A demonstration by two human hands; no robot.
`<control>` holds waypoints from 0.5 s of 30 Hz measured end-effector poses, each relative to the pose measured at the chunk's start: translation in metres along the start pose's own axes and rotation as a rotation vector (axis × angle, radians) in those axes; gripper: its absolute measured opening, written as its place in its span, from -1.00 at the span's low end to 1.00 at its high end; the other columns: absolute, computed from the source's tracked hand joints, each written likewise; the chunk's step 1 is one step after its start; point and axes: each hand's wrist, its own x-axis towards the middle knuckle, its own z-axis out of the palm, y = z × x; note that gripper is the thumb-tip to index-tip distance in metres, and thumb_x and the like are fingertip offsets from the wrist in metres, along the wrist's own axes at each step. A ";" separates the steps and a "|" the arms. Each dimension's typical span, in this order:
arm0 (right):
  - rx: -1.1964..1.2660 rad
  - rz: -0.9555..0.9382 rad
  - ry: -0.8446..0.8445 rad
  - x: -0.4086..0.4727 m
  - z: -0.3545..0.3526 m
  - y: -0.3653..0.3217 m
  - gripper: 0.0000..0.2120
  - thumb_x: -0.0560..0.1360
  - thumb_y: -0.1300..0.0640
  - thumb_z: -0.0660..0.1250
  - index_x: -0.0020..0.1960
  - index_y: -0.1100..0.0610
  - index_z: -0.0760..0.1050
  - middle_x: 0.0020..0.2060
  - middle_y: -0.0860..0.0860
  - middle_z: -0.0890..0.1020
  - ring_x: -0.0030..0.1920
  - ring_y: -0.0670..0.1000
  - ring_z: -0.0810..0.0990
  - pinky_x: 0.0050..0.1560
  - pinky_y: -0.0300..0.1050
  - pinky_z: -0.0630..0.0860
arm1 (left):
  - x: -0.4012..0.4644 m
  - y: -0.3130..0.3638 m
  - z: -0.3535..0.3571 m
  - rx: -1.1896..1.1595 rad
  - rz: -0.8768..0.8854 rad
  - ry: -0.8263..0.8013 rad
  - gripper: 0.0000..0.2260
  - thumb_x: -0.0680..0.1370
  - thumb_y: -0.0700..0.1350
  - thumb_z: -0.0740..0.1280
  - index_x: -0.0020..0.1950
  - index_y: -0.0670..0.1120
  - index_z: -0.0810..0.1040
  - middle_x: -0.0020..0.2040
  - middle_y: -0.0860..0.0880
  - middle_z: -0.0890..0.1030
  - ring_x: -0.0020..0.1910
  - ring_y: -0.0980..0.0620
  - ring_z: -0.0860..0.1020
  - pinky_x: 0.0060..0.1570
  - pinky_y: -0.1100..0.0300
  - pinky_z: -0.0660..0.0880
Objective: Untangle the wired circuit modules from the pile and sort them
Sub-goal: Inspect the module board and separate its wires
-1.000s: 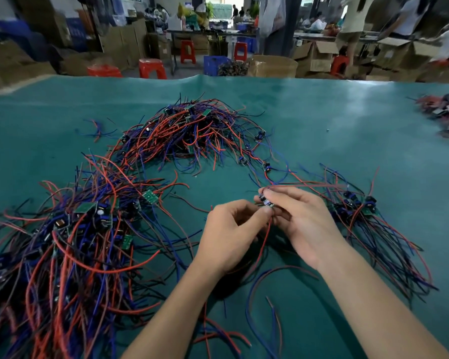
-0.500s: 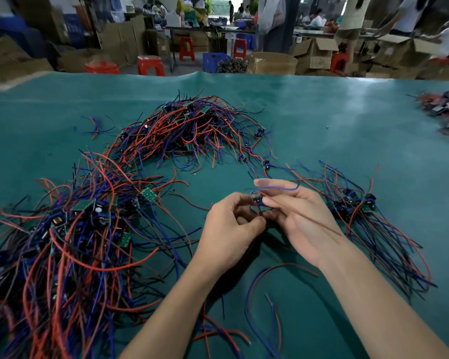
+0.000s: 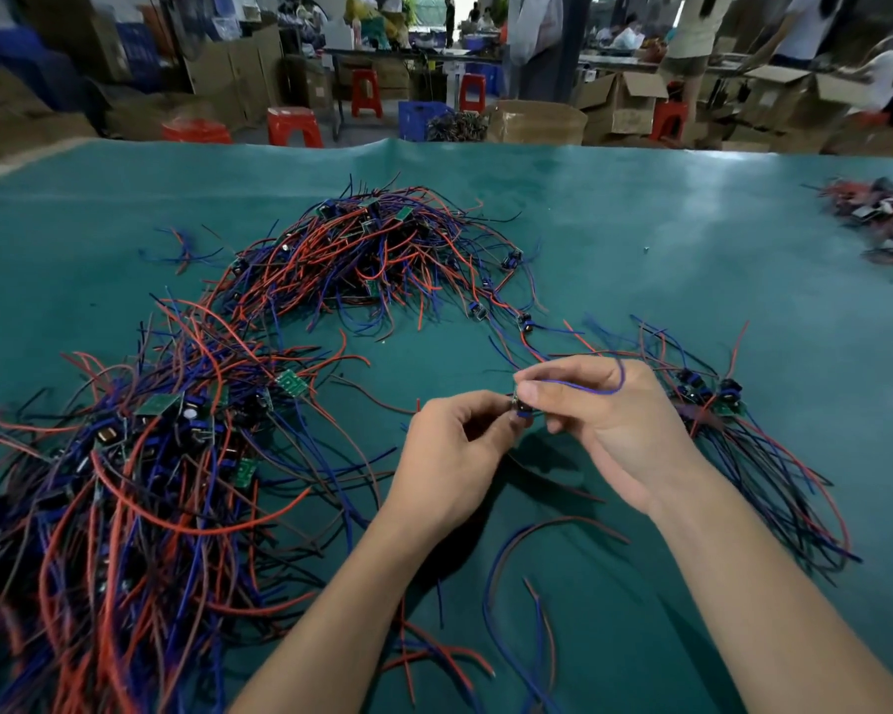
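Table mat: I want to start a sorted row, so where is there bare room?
Widest bare patch of the green mat: far right, between the middle tangle, the small bundle by the right hand and the corner heap. The far left corner is bare too. Crowded: the big near-left pile.

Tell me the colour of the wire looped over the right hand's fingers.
Blue. The wire arcs over the right hand, clearest in the head view.

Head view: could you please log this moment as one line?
hands: left, right pinch one module | blue wire looped over right | pile left
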 end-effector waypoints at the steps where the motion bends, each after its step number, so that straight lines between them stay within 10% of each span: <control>1: 0.021 0.004 0.009 0.000 0.000 0.000 -0.81 0.23 0.11 0.60 -0.19 0.14 0.75 -0.20 0.07 0.74 -0.23 -0.05 0.62 -0.30 -0.21 0.40 | 0.000 0.000 0.000 -0.003 -0.007 0.003 -0.91 0.57 -0.15 0.41 -0.08 -0.09 0.71 -0.29 -0.06 0.63 -0.29 0.16 0.43 -0.20 0.19 0.42; 7: 0.021 -0.032 0.184 0.003 0.000 0.004 -0.85 0.39 0.40 0.52 -0.22 0.18 0.73 -0.17 0.10 0.75 -0.23 -0.04 0.64 -0.34 -0.23 0.46 | 0.001 -0.001 0.000 0.024 -0.027 0.008 -0.91 0.56 -0.15 0.42 -0.09 -0.09 0.72 -0.18 -0.06 0.71 -0.21 0.14 0.53 -0.06 0.15 0.49; 15: 0.269 0.104 0.207 0.001 0.012 0.005 -0.68 0.25 0.30 0.55 0.00 0.17 0.65 -0.08 0.18 0.65 -0.29 -0.06 0.56 -0.36 -0.28 0.40 | 0.001 0.000 -0.003 0.033 -0.007 -0.031 -0.90 0.57 -0.16 0.41 -0.09 -0.11 0.71 -0.19 -0.16 0.68 -0.25 0.12 0.46 -0.12 0.09 0.49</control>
